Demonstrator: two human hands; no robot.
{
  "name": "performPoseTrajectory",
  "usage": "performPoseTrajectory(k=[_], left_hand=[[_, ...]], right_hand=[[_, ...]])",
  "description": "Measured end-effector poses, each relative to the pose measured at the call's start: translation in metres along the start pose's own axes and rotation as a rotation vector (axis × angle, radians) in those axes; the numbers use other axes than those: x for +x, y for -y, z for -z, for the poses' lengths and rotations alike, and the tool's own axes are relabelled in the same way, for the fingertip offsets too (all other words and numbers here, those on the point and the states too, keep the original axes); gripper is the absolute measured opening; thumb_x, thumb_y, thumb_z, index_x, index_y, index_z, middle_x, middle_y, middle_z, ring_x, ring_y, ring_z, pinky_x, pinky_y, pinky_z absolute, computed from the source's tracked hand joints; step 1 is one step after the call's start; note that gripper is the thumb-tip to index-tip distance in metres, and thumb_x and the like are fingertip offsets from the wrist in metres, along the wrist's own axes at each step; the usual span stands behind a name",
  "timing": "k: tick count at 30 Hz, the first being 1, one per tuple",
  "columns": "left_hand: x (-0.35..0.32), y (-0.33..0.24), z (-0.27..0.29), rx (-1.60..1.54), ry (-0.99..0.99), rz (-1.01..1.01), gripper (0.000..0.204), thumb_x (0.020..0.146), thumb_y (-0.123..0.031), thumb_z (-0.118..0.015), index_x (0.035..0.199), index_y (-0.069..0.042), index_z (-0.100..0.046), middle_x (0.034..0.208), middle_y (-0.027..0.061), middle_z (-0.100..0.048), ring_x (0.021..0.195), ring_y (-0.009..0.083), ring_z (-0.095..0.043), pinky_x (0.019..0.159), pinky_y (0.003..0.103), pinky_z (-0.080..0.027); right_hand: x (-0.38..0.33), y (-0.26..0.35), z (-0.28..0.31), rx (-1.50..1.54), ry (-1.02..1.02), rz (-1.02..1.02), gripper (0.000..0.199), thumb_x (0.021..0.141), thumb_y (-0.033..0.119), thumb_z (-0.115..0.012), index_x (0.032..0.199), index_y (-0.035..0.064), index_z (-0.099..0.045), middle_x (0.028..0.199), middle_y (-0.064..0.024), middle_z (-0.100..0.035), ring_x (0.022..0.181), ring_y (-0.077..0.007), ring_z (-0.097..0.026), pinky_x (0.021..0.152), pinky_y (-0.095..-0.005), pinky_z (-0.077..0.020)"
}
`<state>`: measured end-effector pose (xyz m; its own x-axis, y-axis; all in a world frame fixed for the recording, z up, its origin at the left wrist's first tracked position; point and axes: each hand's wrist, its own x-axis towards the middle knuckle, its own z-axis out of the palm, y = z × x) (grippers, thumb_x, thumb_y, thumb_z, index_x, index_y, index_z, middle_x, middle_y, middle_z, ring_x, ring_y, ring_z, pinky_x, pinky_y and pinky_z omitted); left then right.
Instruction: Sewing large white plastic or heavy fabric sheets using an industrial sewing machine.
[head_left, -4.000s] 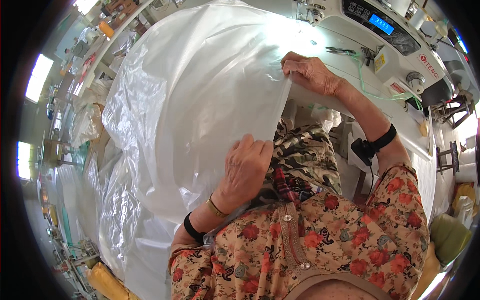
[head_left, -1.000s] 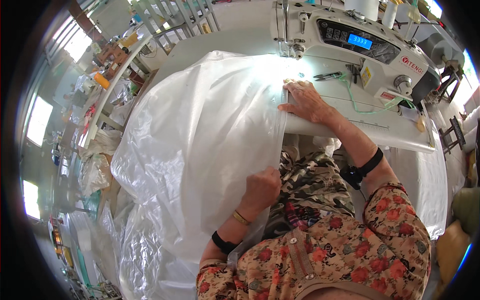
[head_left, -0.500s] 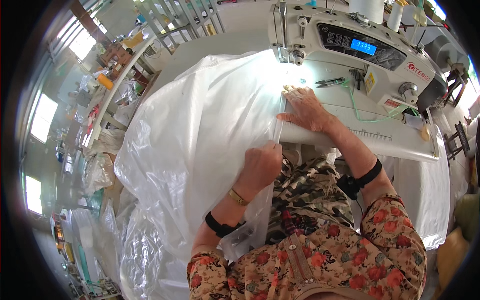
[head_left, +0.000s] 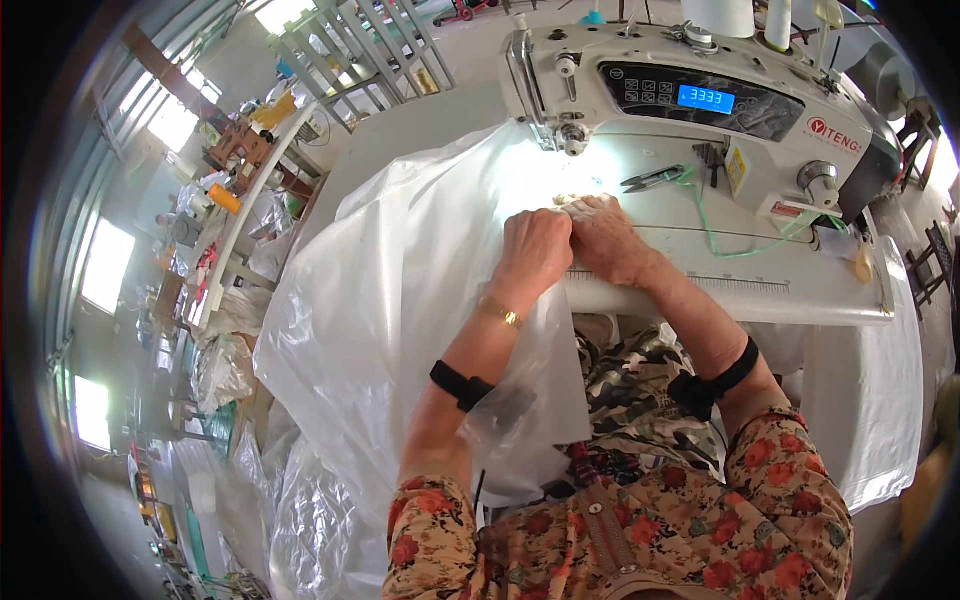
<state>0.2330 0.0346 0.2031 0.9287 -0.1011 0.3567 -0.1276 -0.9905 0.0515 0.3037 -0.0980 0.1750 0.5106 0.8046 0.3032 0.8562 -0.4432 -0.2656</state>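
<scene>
A big translucent white plastic sheet (head_left: 365, 265) spreads over the left part of the sewing table and hangs down toward my lap. My left hand (head_left: 538, 246) is closed on the sheet's right edge, its knuckles upward. Right beside it, my right hand (head_left: 610, 243) bends its fingers against the same edge; what lies under those fingertips is hidden. Both hands are just in front of the lit needle area of a white sewing machine (head_left: 575, 85), whose lamp washes out the needle and the sheet there.
Thread snips (head_left: 655, 179) with a green cord (head_left: 712, 225) lie on the table right of the needle. Thread cones (head_left: 717, 17) stand on top of the machine. A cluttered bench (head_left: 255, 185) runs along the left, and a grey metal rack (head_left: 350, 60) stands behind the table.
My left hand has moved up along the sheet's edge to meet my right hand. The right fingers have drawn in, and the sheet's lower edge has shifted right over my lap.
</scene>
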Motion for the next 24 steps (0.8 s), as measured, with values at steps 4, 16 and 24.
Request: performPoseTrajectory(k=[4,16,24], left_hand=[[-0.002,0.007,-0.004,-0.111,-0.060,0.136,0.015,0.083,-0.012,-0.059,0.080,0.001,-0.066,0.078,0.0213,-0.066,0.076,0.0420,-0.064,0.070,0.049,-0.050],[-0.232,-0.054,0.130,-1.193,0.061,0.027,0.039,0.091,-0.033,-0.066,0.114,-0.001,-0.069,0.105,0.0144,-0.073,0.091,0.0279,-0.072,0.083,0.035,-0.055],[-0.309,-0.067,0.063,-1.444,0.435,0.249,0.027,0.096,-0.013,-0.058,0.117,0.003,-0.065,0.122,0.0160,-0.066,0.118,0.0307,-0.060,0.102,0.037,-0.045]], right_hand=[[0.005,-0.001,-0.007,0.057,0.049,-0.071,0.038,0.090,0.016,-0.049,0.125,0.0018,-0.057,0.122,-0.0169,-0.062,0.120,-0.0313,-0.053,0.102,-0.0473,-0.0363],[-0.002,-0.010,-0.014,0.199,-0.218,-0.105,0.042,0.082,-0.001,-0.053,0.124,-0.0014,-0.055,0.127,-0.0190,-0.058,0.124,-0.0308,-0.051,0.107,-0.0395,-0.0362],[-0.070,0.026,-0.004,-0.138,-0.396,0.264,0.040,0.081,0.004,-0.056,0.121,0.0011,-0.052,0.125,-0.0137,-0.054,0.127,-0.0313,-0.046,0.110,-0.0491,-0.0328]])
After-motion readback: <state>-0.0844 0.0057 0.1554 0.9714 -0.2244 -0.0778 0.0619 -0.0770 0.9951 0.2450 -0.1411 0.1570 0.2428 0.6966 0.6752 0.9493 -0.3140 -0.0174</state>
